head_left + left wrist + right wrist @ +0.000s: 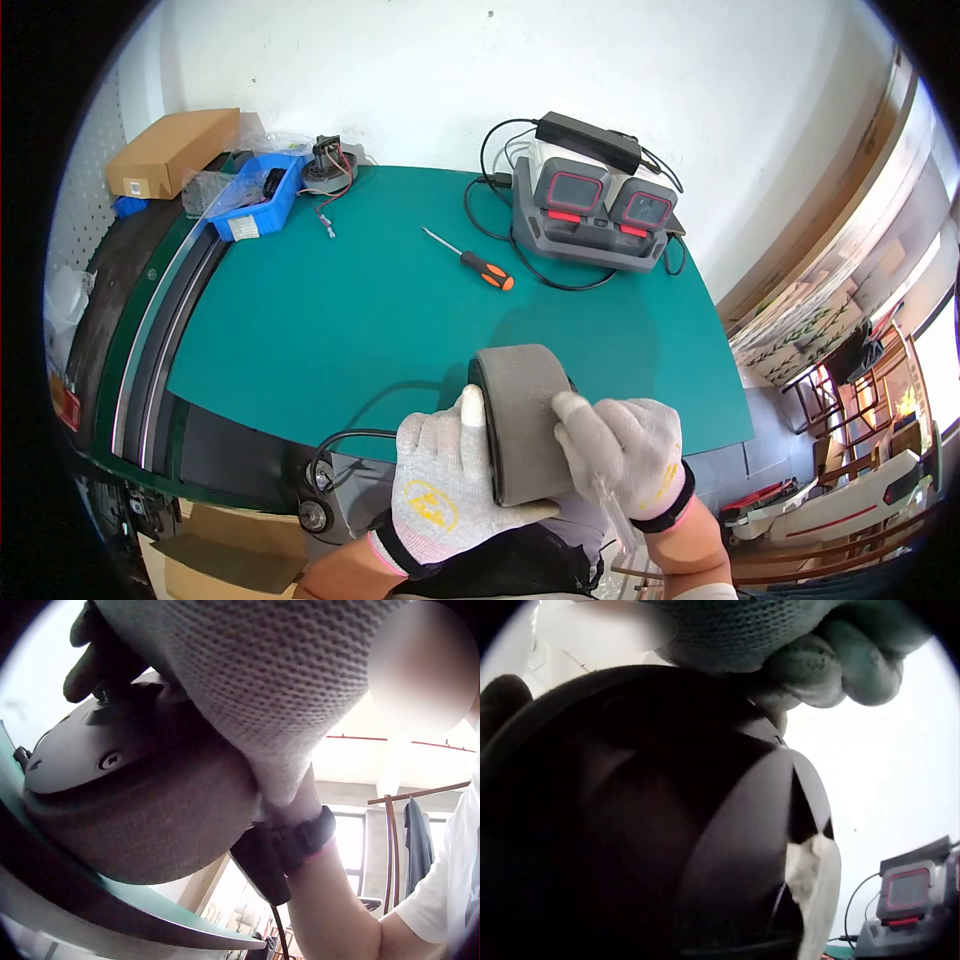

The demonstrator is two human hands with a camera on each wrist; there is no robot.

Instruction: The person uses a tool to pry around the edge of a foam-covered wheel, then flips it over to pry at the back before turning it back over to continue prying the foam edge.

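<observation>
A grey fabric-covered device (529,420) with a curved body is held up at the table's near edge. My gloved left hand (440,485) grips its left side, fingers along the side and thumb across the bottom. On its right side my gloved right hand (625,450) has curled fingers against the cover, the index fingertip on the fabric. In the left wrist view, a black end plate (71,761) with a screw (110,760) shows. A dark glossy face (735,825) of the device fills much of the right wrist view. A black cable (350,434) runs at the left hand's side.
On the green table (300,330) lies an orange-black screwdriver (475,264). A grey dock (590,240) with two battery-like units stands behind right, a black power adapter (588,141) above it. A blue bin (262,200), wired motor (330,170) and cardboard box (175,150) are back left.
</observation>
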